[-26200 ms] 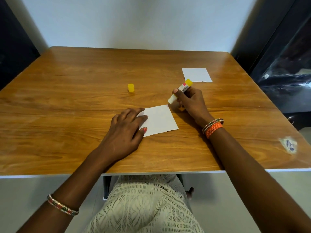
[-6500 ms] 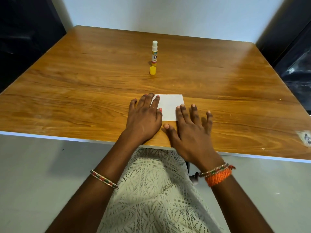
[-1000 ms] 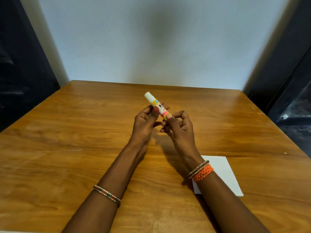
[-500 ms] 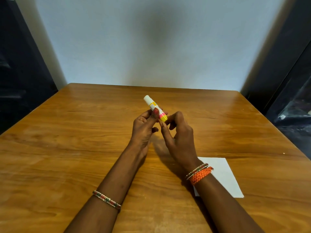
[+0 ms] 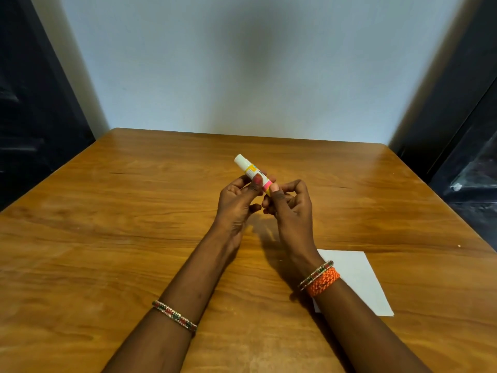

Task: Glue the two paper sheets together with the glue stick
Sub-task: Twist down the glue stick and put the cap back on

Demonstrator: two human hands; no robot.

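Above the table's middle, both hands hold the white glue stick (image 5: 248, 166), which points up and to the left. My left hand (image 5: 238, 201) pinches its body between thumb and fingers. My right hand (image 5: 291, 204) grips its lower yellow end with thumb and curled fingers. The yellow end is mostly hidden by my fingers, and I cannot tell whether the cap is on it. A white paper sheet (image 5: 360, 281) lies flat at the near right, partly under my right forearm. Only one sheet surface shows.
The wooden table (image 5: 107, 224) spreads out around my arms. A pale wall stands behind its far edge. Dark furniture flanks the table on the left and right.
My right thumb and fingers have closed over the stick's lower end since half a second ago. The stick stays at much the same tilt. The paper has not moved.
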